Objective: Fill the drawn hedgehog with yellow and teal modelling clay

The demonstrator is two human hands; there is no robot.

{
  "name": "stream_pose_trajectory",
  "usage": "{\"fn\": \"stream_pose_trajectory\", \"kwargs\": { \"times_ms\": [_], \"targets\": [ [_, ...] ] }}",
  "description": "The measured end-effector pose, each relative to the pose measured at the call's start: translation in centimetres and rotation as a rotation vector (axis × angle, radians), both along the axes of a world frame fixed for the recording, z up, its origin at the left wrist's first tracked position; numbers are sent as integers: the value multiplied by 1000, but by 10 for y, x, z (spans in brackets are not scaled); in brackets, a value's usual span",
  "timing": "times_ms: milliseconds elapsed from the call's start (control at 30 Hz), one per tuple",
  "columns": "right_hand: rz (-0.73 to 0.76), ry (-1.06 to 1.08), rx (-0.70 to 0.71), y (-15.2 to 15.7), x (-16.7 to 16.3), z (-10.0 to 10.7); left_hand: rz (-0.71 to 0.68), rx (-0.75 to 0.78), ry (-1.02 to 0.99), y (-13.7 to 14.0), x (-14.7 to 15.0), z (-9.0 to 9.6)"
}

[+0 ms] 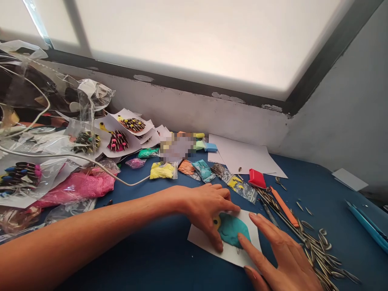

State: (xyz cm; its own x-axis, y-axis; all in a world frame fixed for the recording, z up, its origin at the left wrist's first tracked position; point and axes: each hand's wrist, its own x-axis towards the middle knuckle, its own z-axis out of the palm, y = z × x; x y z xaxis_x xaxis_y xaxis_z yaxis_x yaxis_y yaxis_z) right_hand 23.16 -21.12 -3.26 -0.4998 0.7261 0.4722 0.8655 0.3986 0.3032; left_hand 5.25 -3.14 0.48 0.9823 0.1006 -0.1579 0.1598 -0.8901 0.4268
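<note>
A small white paper (206,241) lies on the blue table, bearing a flattened patch of turquoise modelling clay (235,231) with a yellow piece at its left end and short drawn legs below. My left hand (209,210) rests over the paper's left and upper edges, thumb and fingers spread. From the lower right, my right hand (275,254) reaches in with fingers apart, its index fingertip on or just above the clay's lower edge. Neither hand grips anything. Right of the paper are striped sunflower seeds (323,238) and an orange modelling tool (284,206).
Clay packets, including yellow (162,171) and red (257,178), lie behind my hands. Papers with seed-spined hedgehogs (118,139) and plastic bags crowd the left. A white cable (91,159) crosses there. White sheets (245,155) lie near the wall; a blue pen-like object (366,226) lies right.
</note>
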Motion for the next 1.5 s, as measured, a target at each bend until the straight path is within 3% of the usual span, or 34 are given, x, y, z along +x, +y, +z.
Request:
{"fn": "stream_pose_trajectory", "kwargs": {
  "times_ms": [667,1500],
  "targets": [
    [59,-27,-3,7,-7,2,-4,-9,-25,2,0,-4],
    [-105,-109,83,12,-8,1,-12,-2,-13,0,0,-1]
  ]
}}
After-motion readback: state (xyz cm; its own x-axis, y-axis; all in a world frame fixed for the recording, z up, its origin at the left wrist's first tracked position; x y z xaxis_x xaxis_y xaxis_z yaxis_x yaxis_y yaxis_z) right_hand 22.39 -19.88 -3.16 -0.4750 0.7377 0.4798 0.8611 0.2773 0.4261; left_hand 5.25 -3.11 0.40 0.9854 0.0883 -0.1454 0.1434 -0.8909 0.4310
